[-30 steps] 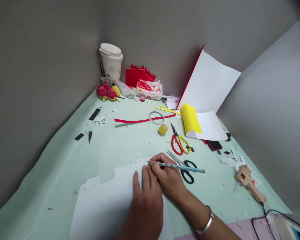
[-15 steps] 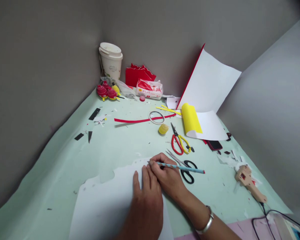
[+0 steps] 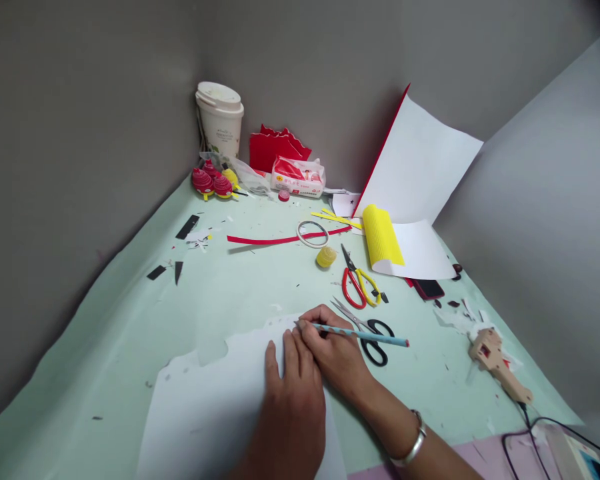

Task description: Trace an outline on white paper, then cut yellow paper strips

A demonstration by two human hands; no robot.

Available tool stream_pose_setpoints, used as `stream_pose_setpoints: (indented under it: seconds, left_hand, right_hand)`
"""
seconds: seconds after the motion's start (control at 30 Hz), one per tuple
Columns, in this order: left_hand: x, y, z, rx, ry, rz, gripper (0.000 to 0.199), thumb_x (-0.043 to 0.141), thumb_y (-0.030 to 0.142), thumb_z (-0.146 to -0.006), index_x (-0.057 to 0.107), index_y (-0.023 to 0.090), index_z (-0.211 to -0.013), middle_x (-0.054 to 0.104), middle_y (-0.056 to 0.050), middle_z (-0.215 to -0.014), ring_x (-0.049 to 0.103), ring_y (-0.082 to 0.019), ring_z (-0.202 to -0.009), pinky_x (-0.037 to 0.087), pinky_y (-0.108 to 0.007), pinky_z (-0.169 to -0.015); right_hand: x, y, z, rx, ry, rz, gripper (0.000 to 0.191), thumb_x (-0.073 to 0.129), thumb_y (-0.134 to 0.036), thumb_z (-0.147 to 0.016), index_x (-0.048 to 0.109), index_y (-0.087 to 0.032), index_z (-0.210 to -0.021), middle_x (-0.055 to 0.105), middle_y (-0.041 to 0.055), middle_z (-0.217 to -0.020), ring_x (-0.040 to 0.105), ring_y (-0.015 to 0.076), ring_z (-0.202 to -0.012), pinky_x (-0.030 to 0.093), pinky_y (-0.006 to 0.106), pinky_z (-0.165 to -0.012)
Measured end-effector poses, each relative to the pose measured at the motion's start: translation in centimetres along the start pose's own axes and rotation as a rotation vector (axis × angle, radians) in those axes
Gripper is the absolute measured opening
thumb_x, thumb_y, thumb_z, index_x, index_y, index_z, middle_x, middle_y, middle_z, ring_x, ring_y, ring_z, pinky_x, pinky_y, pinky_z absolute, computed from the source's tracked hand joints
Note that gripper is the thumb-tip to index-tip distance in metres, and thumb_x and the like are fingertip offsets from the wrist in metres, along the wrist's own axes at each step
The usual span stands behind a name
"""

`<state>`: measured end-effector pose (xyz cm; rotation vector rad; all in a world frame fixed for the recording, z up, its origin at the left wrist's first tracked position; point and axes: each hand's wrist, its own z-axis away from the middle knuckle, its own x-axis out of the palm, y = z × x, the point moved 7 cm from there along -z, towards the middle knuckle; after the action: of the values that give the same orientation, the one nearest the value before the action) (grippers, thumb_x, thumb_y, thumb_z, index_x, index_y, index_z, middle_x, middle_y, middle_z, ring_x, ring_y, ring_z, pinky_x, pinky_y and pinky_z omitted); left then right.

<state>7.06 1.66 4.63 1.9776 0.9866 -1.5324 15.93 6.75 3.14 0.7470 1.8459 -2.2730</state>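
Note:
A white sheet of paper [image 3: 200, 413] with an uneven, cut-out top edge lies on the table in front of me. My left hand [image 3: 296, 393] rests flat on it, fingers stretched forward. Pinched in my right hand [image 3: 333, 343] is a light-blue pencil [image 3: 370, 335], its tip at the paper's top edge and its red end pointing right. The two hands touch at the fingers. Partly behind the pencil and my right hand lie black-handled scissors [image 3: 375, 357]. Farther up sit red-and-yellow-handled scissors [image 3: 354, 287] and a small yellow coiled paper piece [image 3: 326, 257].
A glue gun [image 3: 497, 363] with a cord lies at the right, near paper scraps. Behind are a roll of yellow corrugated paper [image 3: 383, 237], a tape ring [image 3: 299, 233], a red strip [image 3: 265, 241], a tissue pack [image 3: 299, 177], red paper figures [image 3: 213, 181] and a lidded cup [image 3: 221, 123].
The whole view has shifted very slightly. Both hands, the pencil and the paper keep practically the same positions.

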Motion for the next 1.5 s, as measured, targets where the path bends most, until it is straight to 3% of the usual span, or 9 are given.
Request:
stream_pose_setpoints:
  seconds: [0.43, 0.83, 1.03, 1.5]
  left_hand:
    - [-0.3, 0.1, 0.0, -0.009, 0.048, 0.025, 0.057, 0.051, 0.022, -0.073, 0.062, 0.001, -0.125, 0.061, -0.024, -0.13, 0.051, -0.039, -0.123, 0.034, -0.057, -0.104]
    - [0.3, 0.0, 0.0, -0.003, -0.019, -0.003, 0.057, 0.046, 0.026, -0.079, 0.059, -0.001, -0.128, 0.058, -0.026, -0.132, 0.048, -0.039, -0.126, 0.031, -0.058, -0.106]
    - [0.2, 0.0, 0.1, 0.001, 0.007, 0.004, 0.056, 0.047, 0.026, -0.078, 0.06, 0.0, -0.127, 0.058, -0.026, -0.132, 0.048, -0.04, -0.126, 0.03, -0.059, -0.107]
    - [0.1, -0.1, 0.0, 0.011, 0.025, 0.005, 0.055, 0.047, 0.026, -0.078, 0.062, 0.001, -0.125, 0.06, -0.024, -0.131, 0.05, -0.039, -0.125, 0.032, -0.057, -0.105]
  right_hand:
    - [0.0, 0.0, 0.0, -0.028, 0.019, 0.009, 0.009, 0.057, -0.028, -0.082, 0.061, -0.022, -0.077, 0.063, -0.0035, -0.064, 0.057, 0.0146, -0.061, 0.046, 0.025, -0.06]
    - [-1.3, -0.5, 0.1, -0.007, 0.096, -0.088, 0.013, 0.057, -0.031, -0.083, 0.061, -0.021, -0.076, 0.058, -0.0037, -0.059, 0.052, 0.0138, -0.054, 0.043, 0.024, -0.053]
    - [-0.9, 0.0, 0.0, 0.018, 0.078, -0.08, 0.008, 0.059, -0.028, -0.08, 0.063, -0.021, -0.082, 0.063, -0.0028, -0.067, 0.056, 0.0139, -0.058, 0.045, 0.025, -0.056]
    - [-0.5, -0.1, 0.0, 0.011, 0.025, 0.019, 0.007, 0.059, -0.024, -0.079, 0.065, -0.022, -0.081, 0.066, -0.0028, -0.068, 0.059, 0.0155, -0.064, 0.046, 0.026, -0.062]
